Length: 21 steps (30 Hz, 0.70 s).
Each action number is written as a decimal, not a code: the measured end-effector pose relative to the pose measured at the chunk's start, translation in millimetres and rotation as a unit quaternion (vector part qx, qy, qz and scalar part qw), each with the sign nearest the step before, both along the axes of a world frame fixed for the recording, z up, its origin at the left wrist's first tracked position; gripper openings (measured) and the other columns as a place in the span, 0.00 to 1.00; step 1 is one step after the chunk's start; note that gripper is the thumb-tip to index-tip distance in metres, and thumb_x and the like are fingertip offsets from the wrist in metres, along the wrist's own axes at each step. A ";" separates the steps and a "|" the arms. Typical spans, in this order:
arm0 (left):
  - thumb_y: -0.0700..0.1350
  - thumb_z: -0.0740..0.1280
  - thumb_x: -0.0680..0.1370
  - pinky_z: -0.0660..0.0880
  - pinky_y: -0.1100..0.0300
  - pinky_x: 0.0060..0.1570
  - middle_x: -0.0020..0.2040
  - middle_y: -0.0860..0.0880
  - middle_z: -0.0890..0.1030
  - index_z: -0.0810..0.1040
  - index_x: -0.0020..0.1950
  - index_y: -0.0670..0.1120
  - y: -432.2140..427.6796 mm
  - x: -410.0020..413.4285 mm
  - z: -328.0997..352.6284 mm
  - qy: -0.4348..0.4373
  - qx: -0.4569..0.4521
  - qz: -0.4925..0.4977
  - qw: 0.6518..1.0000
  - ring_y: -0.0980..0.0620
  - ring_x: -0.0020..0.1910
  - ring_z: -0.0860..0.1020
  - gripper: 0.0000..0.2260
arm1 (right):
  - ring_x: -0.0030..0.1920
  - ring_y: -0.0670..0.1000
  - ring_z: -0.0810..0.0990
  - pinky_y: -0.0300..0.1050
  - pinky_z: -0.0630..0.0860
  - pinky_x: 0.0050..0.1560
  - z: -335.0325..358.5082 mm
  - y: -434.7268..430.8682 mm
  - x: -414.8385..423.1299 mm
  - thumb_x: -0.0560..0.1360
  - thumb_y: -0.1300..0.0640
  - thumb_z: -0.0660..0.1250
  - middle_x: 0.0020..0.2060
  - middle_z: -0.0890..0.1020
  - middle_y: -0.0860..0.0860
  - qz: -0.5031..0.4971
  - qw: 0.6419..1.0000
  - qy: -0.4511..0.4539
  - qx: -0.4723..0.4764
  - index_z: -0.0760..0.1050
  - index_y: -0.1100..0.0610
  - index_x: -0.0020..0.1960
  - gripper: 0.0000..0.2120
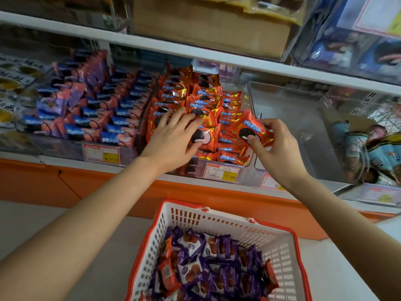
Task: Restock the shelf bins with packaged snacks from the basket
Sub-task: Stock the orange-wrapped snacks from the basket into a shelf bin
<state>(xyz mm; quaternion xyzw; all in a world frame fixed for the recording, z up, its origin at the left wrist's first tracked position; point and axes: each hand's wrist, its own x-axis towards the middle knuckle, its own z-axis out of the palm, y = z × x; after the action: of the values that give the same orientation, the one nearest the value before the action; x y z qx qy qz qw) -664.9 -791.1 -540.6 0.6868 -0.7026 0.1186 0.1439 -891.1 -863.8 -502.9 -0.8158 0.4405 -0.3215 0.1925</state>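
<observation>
A white lower shelf board point(71, 165) runs across the view, with an orange band point(32, 183) beneath its front edge. Clear plastic bins stand on it side by side. From the left: one with yellow-printed packets point(8, 118), one filled with rows of pink-and-blue snack packets point(91, 118), one packed with orange-red foil snack packets point(173, 92), a bare-walled clear bin point(293, 118), then one with light-blue packets point(382, 157). Red-and-yellow price labels point(221, 173) sit on the bin fronts. A white upper shelf board point(173, 48) bears a brown cardboard box point(206, 29) and a clear bin of blue packets point(347, 51). Below, a white slotted plastic basket with a red rim point(227, 216) sits on a pale surface point(97, 246).
</observation>
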 end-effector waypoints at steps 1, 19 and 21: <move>0.55 0.57 0.79 0.60 0.41 0.68 0.67 0.43 0.73 0.71 0.69 0.44 -2.1 1.6 1.0 -0.002 -0.012 -0.008 1.000 0.40 0.69 0.66 0.23 | 0.47 0.50 0.76 0.43 0.73 0.46 2.0 -6.1 5.5 0.77 0.54 0.66 0.54 0.76 0.50 -0.006 1.000 0.017 -0.023 0.70 0.58 0.61 0.15; 0.54 0.53 0.80 0.61 0.47 0.67 0.70 0.43 0.72 0.75 0.67 0.45 -24.2 24.6 -12.6 0.038 -0.085 -0.001 0.996 0.42 0.68 0.69 0.22 | 0.68 0.63 0.64 0.56 0.70 0.61 13.6 -121.5 111.0 0.77 0.68 0.58 0.69 0.63 0.63 -0.085 0.912 0.376 -0.142 0.56 0.63 0.73 0.26; 0.54 0.53 0.79 0.59 0.48 0.67 0.69 0.43 0.72 0.75 0.67 0.45 -24.8 24.5 -14.0 0.039 -0.091 -0.001 0.995 0.41 0.68 0.70 0.22 | 0.71 0.63 0.60 0.56 0.66 0.65 14.5 -131.5 115.6 0.79 0.66 0.57 0.71 0.61 0.63 -0.092 0.923 0.356 -0.116 0.55 0.62 0.74 0.25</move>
<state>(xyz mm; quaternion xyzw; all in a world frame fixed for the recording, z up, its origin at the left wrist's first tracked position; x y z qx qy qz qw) -640.4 -815.9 -554.6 0.6744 -0.6832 0.1554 0.2328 -775.4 -995.3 -488.4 -0.8493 0.5122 -0.0756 -0.1035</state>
